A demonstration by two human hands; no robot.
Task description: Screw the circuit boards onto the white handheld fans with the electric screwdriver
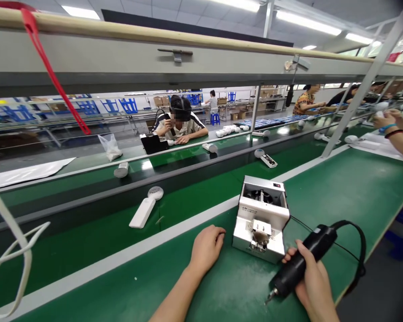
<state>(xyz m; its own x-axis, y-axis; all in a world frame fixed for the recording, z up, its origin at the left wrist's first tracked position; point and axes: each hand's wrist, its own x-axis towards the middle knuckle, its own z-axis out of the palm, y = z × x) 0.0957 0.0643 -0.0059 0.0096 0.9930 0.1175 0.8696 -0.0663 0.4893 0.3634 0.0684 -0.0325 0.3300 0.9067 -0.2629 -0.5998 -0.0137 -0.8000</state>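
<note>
My right hand (310,277) is wrapped round a black electric screwdriver (297,266) with its bit tip pointing down at the green mat and a black cable looping off its rear. My left hand (206,248) rests on the green mat, fingers curled loosely under with nothing in them. Between the hands, slightly further away, stands a silver screw feeder box (262,219). A white handheld device (146,206) lies on the green conveyor belt beyond my left hand.
The green workbench (339,188) runs right, where another person's forearms (398,134) work. More white devices lie along the belt (265,157). A seated person (180,125) faces me across the line. A white cable (16,250) hangs at left, a red strap (53,76) above.
</note>
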